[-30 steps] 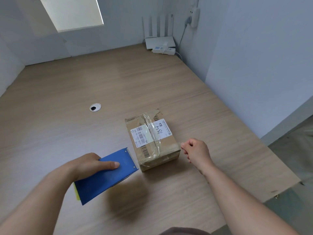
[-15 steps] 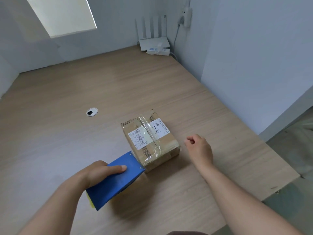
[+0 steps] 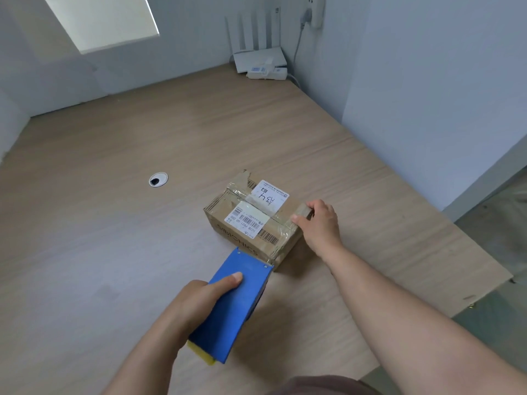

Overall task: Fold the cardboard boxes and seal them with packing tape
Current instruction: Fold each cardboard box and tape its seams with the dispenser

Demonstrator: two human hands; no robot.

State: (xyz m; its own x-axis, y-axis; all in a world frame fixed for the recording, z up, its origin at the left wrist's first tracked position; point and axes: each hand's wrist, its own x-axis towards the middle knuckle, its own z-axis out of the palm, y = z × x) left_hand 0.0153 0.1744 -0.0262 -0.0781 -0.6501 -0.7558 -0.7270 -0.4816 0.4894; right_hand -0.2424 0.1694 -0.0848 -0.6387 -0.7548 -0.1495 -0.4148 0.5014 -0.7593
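One cardboard box, taped shut and bearing two white labels, sits near the right edge of a wooden counter; its contents cannot be seen. The right hand grips the box's right end, fingers curled over the top edge. The left hand is closed around one blue tape dispenser, whose front edge touches the box's near corner. A router stands at the far corner, and one round cable hole lies to the box's left.
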